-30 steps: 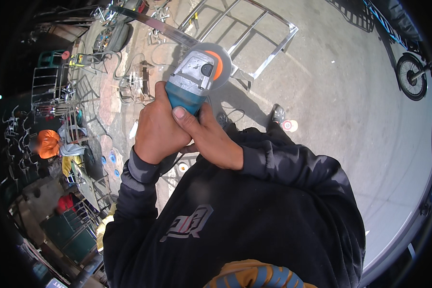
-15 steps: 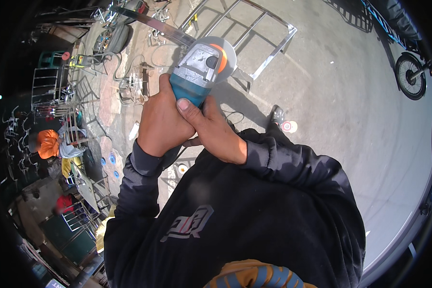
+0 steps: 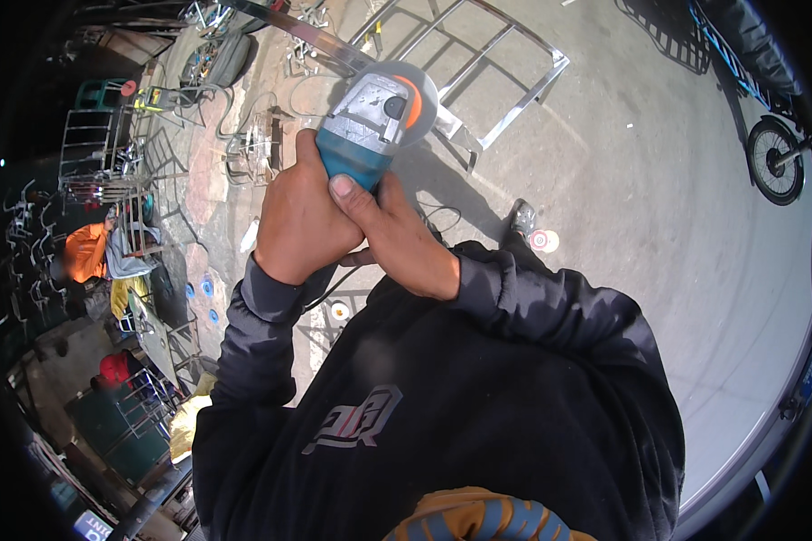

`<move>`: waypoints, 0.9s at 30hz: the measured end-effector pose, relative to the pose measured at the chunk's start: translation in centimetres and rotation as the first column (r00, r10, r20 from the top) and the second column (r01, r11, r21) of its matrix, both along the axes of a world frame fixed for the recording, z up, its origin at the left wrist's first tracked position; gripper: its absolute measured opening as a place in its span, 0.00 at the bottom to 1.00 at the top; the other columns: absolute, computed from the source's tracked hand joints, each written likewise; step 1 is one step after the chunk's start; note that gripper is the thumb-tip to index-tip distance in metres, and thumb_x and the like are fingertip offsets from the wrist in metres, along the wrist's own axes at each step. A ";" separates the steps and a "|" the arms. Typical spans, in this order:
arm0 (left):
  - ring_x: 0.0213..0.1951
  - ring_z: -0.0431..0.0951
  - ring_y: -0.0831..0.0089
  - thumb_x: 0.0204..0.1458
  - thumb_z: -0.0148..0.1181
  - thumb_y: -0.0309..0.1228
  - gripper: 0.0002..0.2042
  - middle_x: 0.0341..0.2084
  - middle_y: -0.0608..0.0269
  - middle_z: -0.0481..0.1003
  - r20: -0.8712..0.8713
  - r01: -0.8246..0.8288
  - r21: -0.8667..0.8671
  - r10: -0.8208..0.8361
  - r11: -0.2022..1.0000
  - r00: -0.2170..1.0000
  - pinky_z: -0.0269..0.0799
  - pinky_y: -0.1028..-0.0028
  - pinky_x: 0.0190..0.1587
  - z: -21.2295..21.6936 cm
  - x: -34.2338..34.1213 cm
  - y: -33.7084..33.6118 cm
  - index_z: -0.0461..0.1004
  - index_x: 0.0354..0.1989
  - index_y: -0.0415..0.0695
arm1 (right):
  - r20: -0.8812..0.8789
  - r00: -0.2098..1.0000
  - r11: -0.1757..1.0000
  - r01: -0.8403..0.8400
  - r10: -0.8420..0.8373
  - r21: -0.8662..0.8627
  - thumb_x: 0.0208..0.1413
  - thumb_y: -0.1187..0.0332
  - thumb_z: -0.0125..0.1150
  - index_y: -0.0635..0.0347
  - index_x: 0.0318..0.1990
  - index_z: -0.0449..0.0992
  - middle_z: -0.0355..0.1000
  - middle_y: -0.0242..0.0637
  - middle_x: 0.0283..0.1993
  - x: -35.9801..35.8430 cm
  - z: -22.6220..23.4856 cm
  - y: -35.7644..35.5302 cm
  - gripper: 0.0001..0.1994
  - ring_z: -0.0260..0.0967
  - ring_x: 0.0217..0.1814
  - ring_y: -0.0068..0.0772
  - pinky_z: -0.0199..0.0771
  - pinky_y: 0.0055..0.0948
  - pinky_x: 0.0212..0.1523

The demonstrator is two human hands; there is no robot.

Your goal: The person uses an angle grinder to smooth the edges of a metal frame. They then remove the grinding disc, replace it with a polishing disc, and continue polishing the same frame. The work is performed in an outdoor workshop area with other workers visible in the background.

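Note:
Both my hands grip a teal and grey angle grinder (image 3: 356, 153) out in front of my chest. My left hand (image 3: 305, 216) wraps the body from the left side. From the right, my right hand (image 3: 408, 236) closes on it, with its thumb laid over the teal casing; its other fingers are mostly hidden. A round disc (image 3: 427, 106) with an orange centre sits at the tool's far right. Just beyond the grinder head, a flat shiny metal bar (image 3: 311, 41) runs to the upper left. Whether the disc touches metal cannot be told.
A welded metal frame (image 3: 501, 41) lies on the concrete ahead. Tyres (image 3: 221, 63) and metal scraps are at the far left. A person in orange (image 3: 87, 252) is among metal racks on the left. A motorcycle wheel (image 3: 775, 160) stands at the right.
My hands and the grinder have shifted slightly left in the picture, while the metal frame appears a little further right. The grip on the grinder is the same.

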State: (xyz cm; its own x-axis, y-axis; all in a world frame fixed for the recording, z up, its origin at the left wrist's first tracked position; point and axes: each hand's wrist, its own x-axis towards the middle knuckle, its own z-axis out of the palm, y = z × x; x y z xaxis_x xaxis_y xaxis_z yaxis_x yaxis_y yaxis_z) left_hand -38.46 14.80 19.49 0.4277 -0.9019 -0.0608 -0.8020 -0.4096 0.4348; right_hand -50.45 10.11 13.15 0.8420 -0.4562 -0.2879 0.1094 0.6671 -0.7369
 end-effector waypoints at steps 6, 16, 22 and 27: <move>0.32 0.81 0.32 0.47 0.66 0.34 0.28 0.25 0.31 0.78 0.008 -0.025 -0.028 0.026 0.999 1.000 0.78 0.47 0.35 -0.6 1.1 -0.7 0.61 0.48 0.27 | -0.035 0.987 0.988 -0.154 0.154 0.006 0.68 0.36 0.51 0.67 0.71 0.50 0.60 0.54 0.69 0.7 -0.4 -1.5 0.43 0.69 0.67 0.46 0.85 0.46 0.50; 0.35 0.81 0.32 0.46 0.67 0.35 0.28 0.27 0.29 0.78 0.043 -0.036 -0.019 0.037 0.999 0.998 0.77 0.47 0.37 0.1 2.6 -2.4 0.62 0.49 0.28 | -0.001 1.000 0.999 -0.005 0.005 -0.035 0.66 0.35 0.53 0.76 0.61 0.53 0.68 0.58 0.54 2.9 0.4 -2.5 0.43 0.76 0.52 0.42 0.86 0.37 0.39; 0.33 0.81 0.31 0.47 0.65 0.34 0.27 0.26 0.29 0.77 -0.011 0.041 -0.041 -0.041 0.998 0.999 0.77 0.45 0.37 -0.2 2.2 -1.4 0.62 0.49 0.28 | -0.017 0.998 0.997 0.055 -0.055 -0.047 0.68 0.38 0.54 0.78 0.59 0.56 0.71 0.51 0.47 2.3 0.5 -1.1 0.41 0.73 0.47 0.30 0.78 0.32 0.35; 0.35 0.83 0.36 0.38 0.75 0.36 0.32 0.29 0.39 0.81 -0.074 -0.197 -0.173 0.187 0.965 0.980 0.79 0.53 0.40 0.2 2.6 -1.5 0.65 0.49 0.33 | 0.042 0.996 0.953 -0.065 0.080 -0.296 0.70 0.42 0.55 0.75 0.58 0.61 0.71 0.47 0.46 1.7 0.5 -2.3 0.35 0.70 0.50 0.35 0.70 0.34 0.57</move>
State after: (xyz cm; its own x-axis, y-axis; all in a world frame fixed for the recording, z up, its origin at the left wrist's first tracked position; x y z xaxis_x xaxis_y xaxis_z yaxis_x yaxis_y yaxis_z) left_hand -35.85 13.34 19.73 0.5946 -0.8014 0.0644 -0.6878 -0.4655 0.5570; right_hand -48.73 7.82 13.62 0.8863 -0.4511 -0.1046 0.1126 0.4291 -0.8962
